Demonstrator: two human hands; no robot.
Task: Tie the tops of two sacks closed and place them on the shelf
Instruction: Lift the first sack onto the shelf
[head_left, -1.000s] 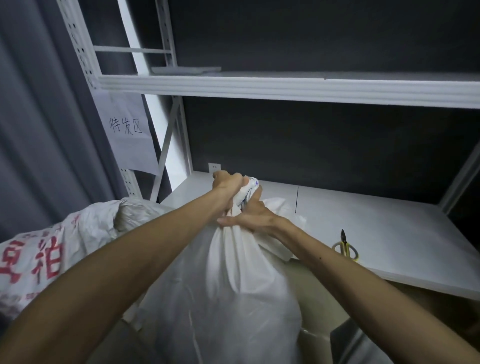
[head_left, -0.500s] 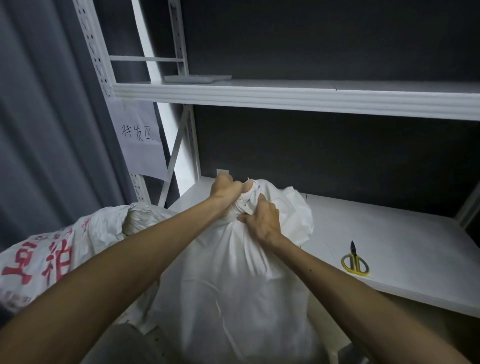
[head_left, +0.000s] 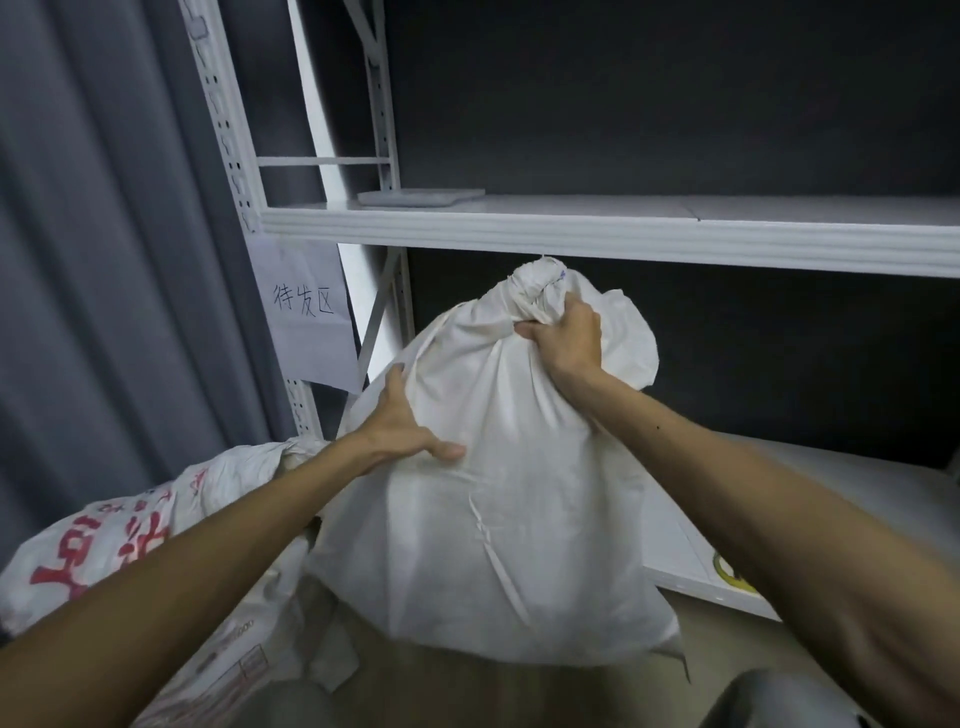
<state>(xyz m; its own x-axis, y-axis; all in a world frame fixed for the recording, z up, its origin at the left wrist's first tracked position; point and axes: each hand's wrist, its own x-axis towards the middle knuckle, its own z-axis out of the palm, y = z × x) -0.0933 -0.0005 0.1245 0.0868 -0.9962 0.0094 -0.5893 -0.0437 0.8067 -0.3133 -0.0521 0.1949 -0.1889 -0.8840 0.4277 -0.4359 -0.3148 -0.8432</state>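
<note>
The white sack (head_left: 509, 519) is hanging tied between the hands: right hand (head_left: 563, 340) is gripping its knotted neck, left hand (head_left: 402, 428) is pressing flat against its side. Placing looks underway; next it's needing a lift onto the shelf (head_left: 857, 488) beyond the hands.

Matt woven sack (head_left: 493, 493) — smooth painted-metal shelf (head_left: 597, 234), paper sign (head_left: 306, 312)

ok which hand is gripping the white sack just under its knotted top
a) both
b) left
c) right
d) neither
c: the right hand grips the white sack just below the knot, while the left hand lies spread flat against the sack's side.
</note>
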